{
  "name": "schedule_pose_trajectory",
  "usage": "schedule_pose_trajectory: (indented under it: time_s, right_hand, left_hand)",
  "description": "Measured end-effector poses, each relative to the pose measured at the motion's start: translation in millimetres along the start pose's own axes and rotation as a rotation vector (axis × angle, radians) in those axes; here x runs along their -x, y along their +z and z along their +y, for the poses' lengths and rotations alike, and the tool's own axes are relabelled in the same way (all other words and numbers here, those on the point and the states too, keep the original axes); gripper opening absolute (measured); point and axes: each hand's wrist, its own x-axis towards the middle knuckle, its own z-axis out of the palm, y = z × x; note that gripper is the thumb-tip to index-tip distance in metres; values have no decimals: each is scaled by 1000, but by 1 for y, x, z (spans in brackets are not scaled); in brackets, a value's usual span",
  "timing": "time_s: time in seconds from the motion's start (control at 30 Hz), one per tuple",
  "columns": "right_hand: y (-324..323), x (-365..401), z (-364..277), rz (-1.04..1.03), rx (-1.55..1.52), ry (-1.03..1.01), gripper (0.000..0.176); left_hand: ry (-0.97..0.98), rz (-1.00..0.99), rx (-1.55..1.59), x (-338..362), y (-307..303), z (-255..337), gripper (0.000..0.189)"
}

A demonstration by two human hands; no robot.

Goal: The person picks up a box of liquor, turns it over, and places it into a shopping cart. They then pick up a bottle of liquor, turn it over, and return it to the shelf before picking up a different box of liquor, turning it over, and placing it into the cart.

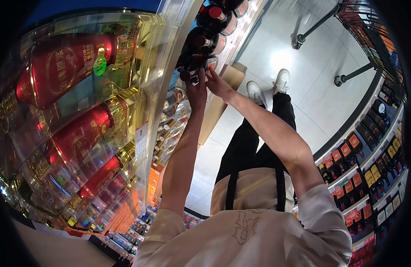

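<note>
On the lower shelf at the top of the view, dark bottles (202,42) with dark red caps and pale labels stand close together. My left hand (197,92) is closed around a dark bottle (187,74) at the shelf's near end, its fingers partly covering the glass. From the other side, my right hand (218,85) has its fingertips bent against the same bottle, close to its label side. Much of this bottle is hidden by my fingers.
Clear bottles (172,116) lie in view beside my left forearm. Boxed red bottles (65,66) fill the upper shelf at left. A cardboard box (234,78) sits by the shelf foot. A wheeled cart (370,22) stands at upper right; bottle shelves (348,187) curve along the right.
</note>
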Motion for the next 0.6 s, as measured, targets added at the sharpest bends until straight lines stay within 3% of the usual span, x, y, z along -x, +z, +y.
schedule_pose_trajectory:
  time_s: [0.37, 0.6]
  right_hand:
    - [-1, -9, -1, 0, -7, 20, 87]
    - [-17, 23, -19, 12, 103, 137, 75]
  left_hand:
    - [5, 21, 37, -5, 5, 6, 66]
    - [-77, -25, 126, -10, 10, -32, 81]
